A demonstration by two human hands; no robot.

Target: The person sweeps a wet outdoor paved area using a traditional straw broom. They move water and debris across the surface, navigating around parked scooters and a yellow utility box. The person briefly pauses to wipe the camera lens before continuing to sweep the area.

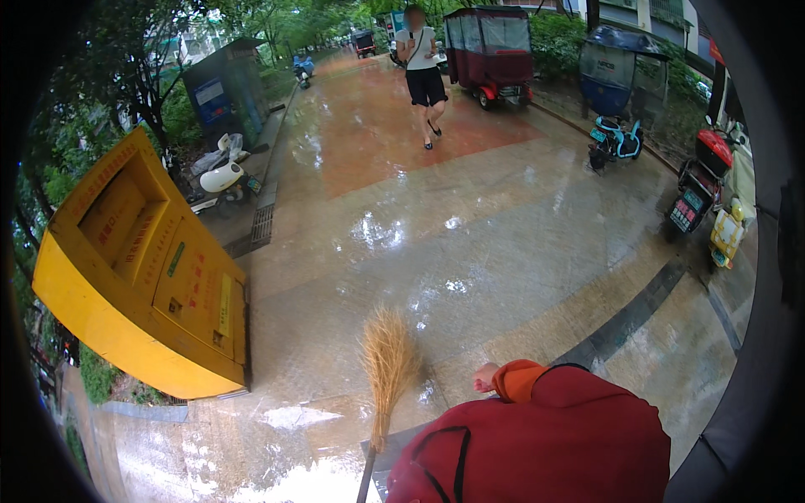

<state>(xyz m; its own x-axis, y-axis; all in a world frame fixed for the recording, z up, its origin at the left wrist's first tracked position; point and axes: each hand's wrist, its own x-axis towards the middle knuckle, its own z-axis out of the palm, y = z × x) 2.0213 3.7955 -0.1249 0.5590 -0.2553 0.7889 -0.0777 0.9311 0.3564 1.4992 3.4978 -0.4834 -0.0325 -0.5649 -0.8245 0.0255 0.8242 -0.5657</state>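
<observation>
My right hand [485,377] shows beyond the red garment at lower right, at the end of an orange sleeve, its fingers looking curled. Whether anything is inside them cannot be made out. My left hand is out of view. A straw broom [388,352] lies over the wet paving, to the left of my right hand, bristles pointing away from me. Its dark handle runs out at the bottom edge, so whatever holds it is hidden. The red garment [541,440] covers much of the lower right.
A yellow metal collection bin [201,283] stands at left, beside a drain grate [262,225] and a white scooter [221,178]. Ahead, a person [422,60] is on the wet walkway. A covered red three-wheeler [490,69] and parked scooters [619,139] line the right side.
</observation>
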